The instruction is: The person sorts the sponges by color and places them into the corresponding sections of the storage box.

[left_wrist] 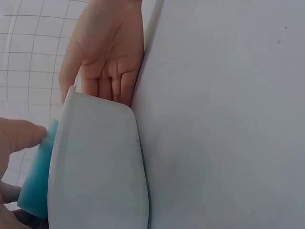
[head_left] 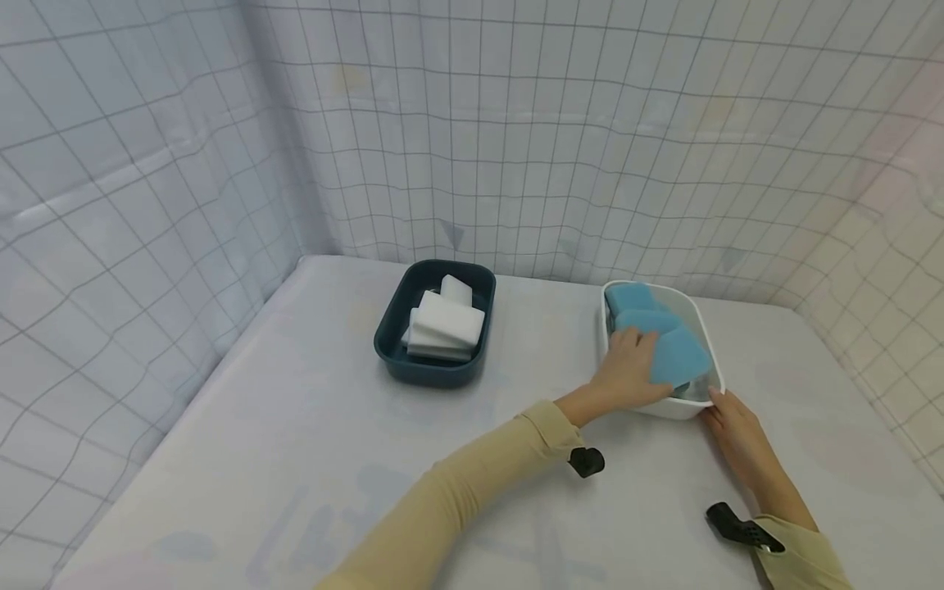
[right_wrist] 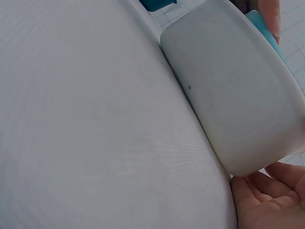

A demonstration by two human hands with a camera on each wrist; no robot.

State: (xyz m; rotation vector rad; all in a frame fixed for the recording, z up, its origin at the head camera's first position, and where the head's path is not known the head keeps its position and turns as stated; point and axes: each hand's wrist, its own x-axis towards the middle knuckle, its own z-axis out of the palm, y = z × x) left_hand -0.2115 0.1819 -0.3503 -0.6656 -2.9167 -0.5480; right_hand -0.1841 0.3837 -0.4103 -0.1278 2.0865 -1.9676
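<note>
The white tub (head_left: 701, 315) stands at the right with several light-blue sponges (head_left: 636, 295) piled inside. My left hand (head_left: 627, 369) reaches over its near left side and grips a blue sponge (head_left: 682, 354) between thumb and fingers. In the left wrist view, that thumb lies on the edge of the sponge (left_wrist: 38, 181) beside the tub wall (left_wrist: 97, 157). My right hand (head_left: 741, 438) holds the tub's near right corner, thumb at the rim and fingers against the outer wall. In the right wrist view, the right hand's fingers (right_wrist: 267, 191) touch the tub's lower corner.
A dark teal tub (head_left: 431, 375) holding several white sponge-like blocks (head_left: 446, 319) stands left of the white tub. Both rest on a white-covered table (head_left: 295, 426). Grid-patterned curtains (head_left: 479, 147) hang behind the table and along both sides.
</note>
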